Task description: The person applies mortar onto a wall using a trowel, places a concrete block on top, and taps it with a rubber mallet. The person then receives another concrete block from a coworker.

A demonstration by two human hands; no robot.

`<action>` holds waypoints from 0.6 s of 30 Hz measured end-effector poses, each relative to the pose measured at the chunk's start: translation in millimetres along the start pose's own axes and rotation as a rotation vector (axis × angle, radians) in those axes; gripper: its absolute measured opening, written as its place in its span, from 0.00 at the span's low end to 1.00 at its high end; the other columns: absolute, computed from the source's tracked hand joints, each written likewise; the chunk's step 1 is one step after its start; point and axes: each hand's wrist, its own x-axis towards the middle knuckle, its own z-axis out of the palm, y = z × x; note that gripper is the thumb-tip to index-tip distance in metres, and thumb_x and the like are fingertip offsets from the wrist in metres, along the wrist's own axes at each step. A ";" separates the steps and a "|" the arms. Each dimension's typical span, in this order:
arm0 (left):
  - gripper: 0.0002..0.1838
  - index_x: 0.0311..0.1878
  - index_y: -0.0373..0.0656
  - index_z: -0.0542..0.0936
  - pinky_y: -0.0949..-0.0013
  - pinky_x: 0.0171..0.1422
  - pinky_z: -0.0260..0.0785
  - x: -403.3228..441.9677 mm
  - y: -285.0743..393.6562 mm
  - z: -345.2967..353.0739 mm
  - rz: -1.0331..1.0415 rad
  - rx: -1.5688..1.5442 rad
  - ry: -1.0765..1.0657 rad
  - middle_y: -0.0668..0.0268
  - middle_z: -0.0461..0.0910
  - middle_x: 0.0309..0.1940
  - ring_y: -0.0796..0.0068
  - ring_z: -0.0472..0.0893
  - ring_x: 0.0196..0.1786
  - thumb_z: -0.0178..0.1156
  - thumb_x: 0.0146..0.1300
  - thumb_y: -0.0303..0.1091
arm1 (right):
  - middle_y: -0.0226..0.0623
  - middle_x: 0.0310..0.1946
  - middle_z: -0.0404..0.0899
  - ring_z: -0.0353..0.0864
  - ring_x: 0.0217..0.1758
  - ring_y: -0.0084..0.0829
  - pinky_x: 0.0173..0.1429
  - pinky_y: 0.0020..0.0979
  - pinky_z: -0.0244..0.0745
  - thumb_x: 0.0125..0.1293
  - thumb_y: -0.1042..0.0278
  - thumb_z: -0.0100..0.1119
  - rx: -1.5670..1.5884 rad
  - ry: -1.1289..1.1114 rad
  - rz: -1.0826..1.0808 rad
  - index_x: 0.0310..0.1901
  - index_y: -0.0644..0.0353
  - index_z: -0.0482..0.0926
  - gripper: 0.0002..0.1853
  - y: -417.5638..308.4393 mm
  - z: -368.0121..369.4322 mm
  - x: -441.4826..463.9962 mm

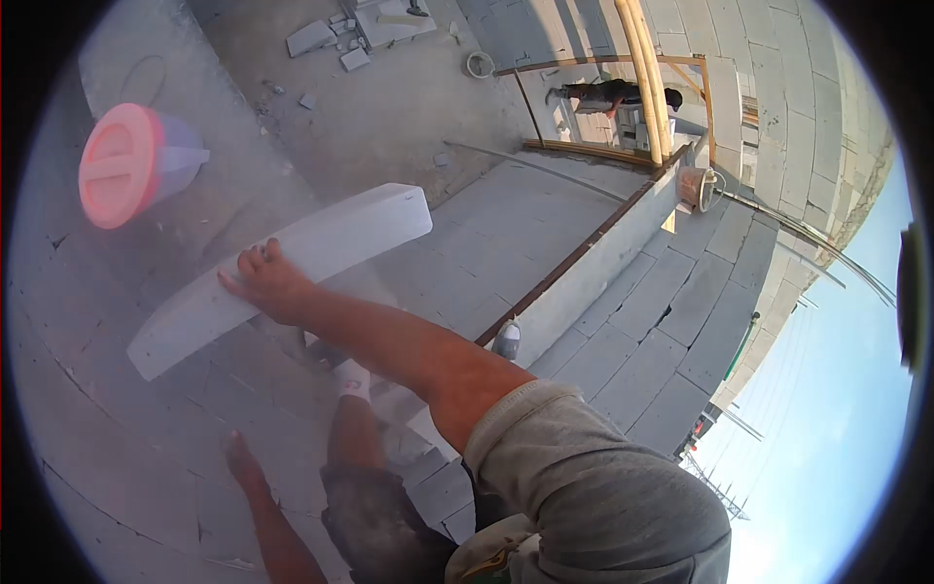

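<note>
A long pale block [292, 258], like aerated concrete, lies slanting across the left middle of the view. My right hand [268, 282] reaches over it, its fingers curled on the block's face and edge. The part of the grip behind the block is hidden. Lower down, my left hand [241, 462] is beside the grey block wall [126, 438], below the pale block and apart from it. Haze blurs its fingers. My shoe [507, 339] shows next to a low wall ledge.
A bucket with a pink end [122, 165] is at the upper left. Broken blocks [355, 58] lie on the dusty floor. Wooden poles [647, 83] stand near a bending person [623, 95]. Another bucket [695, 189] rests by the low wall [593, 258].
</note>
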 end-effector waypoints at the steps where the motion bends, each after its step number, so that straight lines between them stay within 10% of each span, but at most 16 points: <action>1: 0.41 0.72 0.35 0.55 0.60 0.72 0.57 -12.4 -19.6 -0.9 0.002 0.029 -0.056 0.51 0.60 0.69 0.59 0.63 0.70 0.52 0.68 0.56 | 0.49 0.59 0.68 0.65 0.64 0.50 0.62 0.63 0.55 0.68 0.63 0.49 0.053 -0.081 -0.006 0.71 0.48 0.57 0.30 5.1 -9.2 -0.9; 6: 0.46 0.69 0.38 0.61 0.53 0.58 0.64 -41.2 -103.9 -29.4 -0.233 -0.158 -0.065 0.54 0.67 0.63 0.54 0.72 0.61 0.60 0.58 0.64 | 0.45 0.51 0.71 0.71 0.56 0.46 0.53 0.59 0.65 0.65 0.63 0.52 -0.084 -0.036 0.023 0.67 0.52 0.63 0.27 -3.7 -23.9 -11.8; 13: 0.40 0.66 0.44 0.65 0.59 0.50 0.63 -100.0 28.1 -38.0 -0.028 -0.202 -0.107 0.59 0.69 0.61 0.57 0.74 0.57 0.59 0.59 0.62 | 0.45 0.51 0.70 0.72 0.55 0.43 0.52 0.51 0.68 0.50 0.53 0.69 0.045 -0.247 0.217 0.70 0.59 0.55 0.49 -7.6 -121.9 -178.7; 18: 0.36 0.66 0.51 0.66 0.60 0.49 0.63 -111.9 109.6 -16.8 0.092 -0.159 -0.170 0.61 0.69 0.60 0.60 0.75 0.53 0.57 0.61 0.60 | 0.46 0.46 0.70 0.73 0.52 0.43 0.51 0.39 0.69 0.43 0.60 0.71 0.275 -0.260 0.485 0.74 0.41 0.52 0.54 1.1 -227.8 -363.7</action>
